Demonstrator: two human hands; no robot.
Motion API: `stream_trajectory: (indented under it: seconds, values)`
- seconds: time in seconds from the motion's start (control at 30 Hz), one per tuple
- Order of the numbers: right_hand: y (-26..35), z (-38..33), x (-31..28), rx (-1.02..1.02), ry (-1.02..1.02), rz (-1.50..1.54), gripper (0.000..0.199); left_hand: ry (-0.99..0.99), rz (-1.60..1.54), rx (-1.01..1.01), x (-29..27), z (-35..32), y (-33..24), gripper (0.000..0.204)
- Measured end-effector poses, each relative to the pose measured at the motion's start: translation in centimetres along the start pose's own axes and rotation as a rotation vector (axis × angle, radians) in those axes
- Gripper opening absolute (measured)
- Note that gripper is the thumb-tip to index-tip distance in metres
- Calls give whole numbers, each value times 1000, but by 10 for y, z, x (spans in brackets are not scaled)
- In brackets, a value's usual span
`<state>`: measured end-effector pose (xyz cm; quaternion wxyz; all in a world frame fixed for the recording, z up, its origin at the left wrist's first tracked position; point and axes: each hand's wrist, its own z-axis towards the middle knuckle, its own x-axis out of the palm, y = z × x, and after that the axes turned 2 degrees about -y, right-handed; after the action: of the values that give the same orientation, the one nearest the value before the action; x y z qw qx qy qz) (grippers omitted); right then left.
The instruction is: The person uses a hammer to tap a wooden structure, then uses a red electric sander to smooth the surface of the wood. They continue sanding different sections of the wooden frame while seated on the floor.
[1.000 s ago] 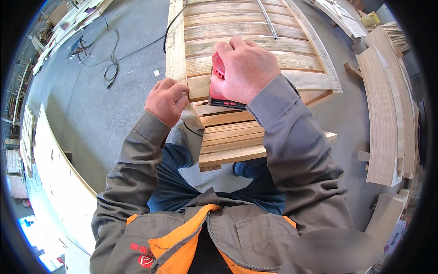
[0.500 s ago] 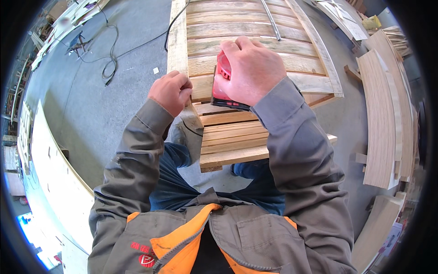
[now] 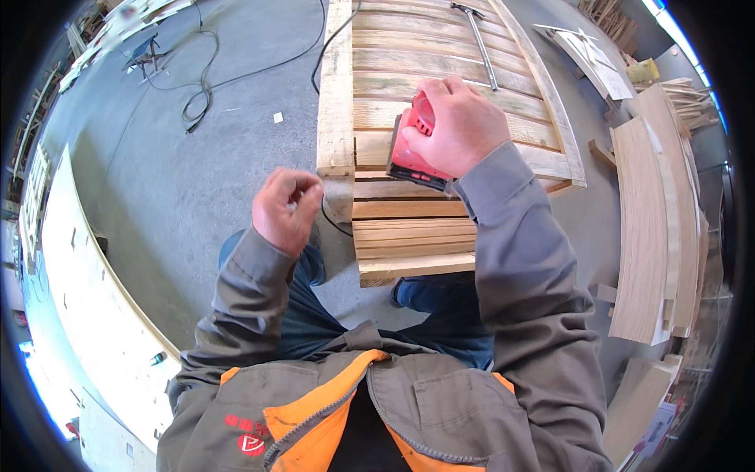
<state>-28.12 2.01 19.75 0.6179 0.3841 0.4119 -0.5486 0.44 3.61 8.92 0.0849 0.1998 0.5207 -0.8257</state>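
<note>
My right hand (image 3: pixel 469 126) is wrapped round a red hand-held sander (image 3: pixel 410 145) with a dark base. The sander is over the near end of a slatted wooden frame (image 3: pixel 336 102), close to the last slats; whether its base touches the wood I cannot tell. Left of the frame's near corner, my left hand (image 3: pixel 287 211) hangs in the air, apart from the wood. Its fingers are curled toward the thumb, with a small pale spot between them that I cannot make out. Below the frame's near end sit several stacked wooden boards (image 3: pixel 417 263).
A metal bar with a dark crosspiece (image 3: pixel 483 51) lies on the slats. A black cable (image 3: pixel 334 39) runs over the frame's left rail, and another cable (image 3: pixel 206 98) lies on the floor. Long boards (image 3: pixel 641 228) are at the right; a pale panel (image 3: pixel 90 267) stands at the left.
My left hand has come off the frame's left rail and moved down toward me. The view has shifted a little; my right hand still holds the sander, which appears slightly turned.
</note>
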Motion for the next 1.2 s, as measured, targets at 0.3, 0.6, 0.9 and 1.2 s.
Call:
stream_trajectory:
  seconds: [0.3, 0.6, 0.9, 1.2]
  values:
    - [6, -1, -43, 68, -372, 142, 65, 210, -354, 7, -18, -77, -56, 31]
    - [79, -10, -51, 325, -617, 1242, 51, 245, -870, -190, 18, -104, -98, 91]
    - [174, -63, -43, 592, -396, 2154, 46, -100, -1124, -267, 8, -97, -97, 84]
    - [223, -97, -16, 642, -236, 2171, 43, -95, -1145, -317, -31, -92, -58, 48]
